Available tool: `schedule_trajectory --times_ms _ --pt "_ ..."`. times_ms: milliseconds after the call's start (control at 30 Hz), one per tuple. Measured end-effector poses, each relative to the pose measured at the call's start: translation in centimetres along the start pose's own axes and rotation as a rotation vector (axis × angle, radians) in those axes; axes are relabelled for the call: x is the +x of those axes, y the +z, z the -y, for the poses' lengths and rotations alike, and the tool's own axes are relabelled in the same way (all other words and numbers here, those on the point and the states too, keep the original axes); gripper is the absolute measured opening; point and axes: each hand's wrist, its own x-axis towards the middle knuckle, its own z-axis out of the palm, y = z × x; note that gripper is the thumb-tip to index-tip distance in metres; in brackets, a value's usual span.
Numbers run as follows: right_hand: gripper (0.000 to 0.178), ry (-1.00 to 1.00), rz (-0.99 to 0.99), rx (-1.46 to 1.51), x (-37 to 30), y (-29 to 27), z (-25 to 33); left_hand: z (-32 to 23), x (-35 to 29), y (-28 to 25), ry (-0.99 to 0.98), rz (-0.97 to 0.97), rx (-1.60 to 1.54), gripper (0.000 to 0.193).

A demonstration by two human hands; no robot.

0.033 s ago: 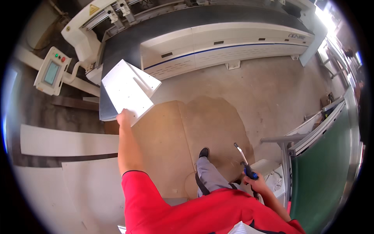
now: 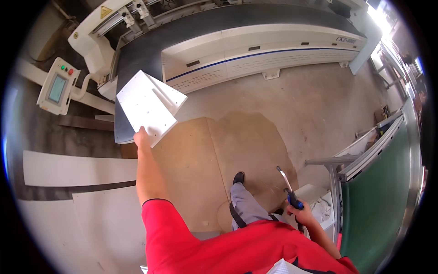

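Left hand (image 2: 142, 137) pinching the white panel (image 2: 145, 107), right hand (image 2: 303, 214) wrapping the nozzled tool (image 2: 294, 200): your holds look unchanged, panel seemingly still steadied.

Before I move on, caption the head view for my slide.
Left hand holding a white board, right hand gripping a black-and-blue tool, long machine ahead.

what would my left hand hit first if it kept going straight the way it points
The white panel comes first: your left hand is on its near edge. Past that, probably the dark machine bed, though depth is hard to judge.
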Motion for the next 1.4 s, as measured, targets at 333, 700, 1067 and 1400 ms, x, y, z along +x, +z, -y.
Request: schedule_trajectory --times_ms 333,700,1067,1400 --pt "0.02 -0.056 -0.256 -0.005 -2.9 -1.7 -3.0 12.5 -28.8 17.8 1.065 0.681 0.405 0.055" --pt "0.027 -0.211 -0.725 0.204 -22.5 -9.9 -23.8 23.3 -76.7 18.5 0.777 2.448 0.565 0.039" --pt "0.033 -0.255 -1.004 0.458 -41.8 -14.5 -35.1 32.1 -106.5 11.7 1.094 2.375 0.544 0.051" --pt "0.046 -0.256 -1.17 1.15 -53.3 -22.5 -41.1 41.4 -125.8 13.6 0.572 2.666 0.867 0.047"
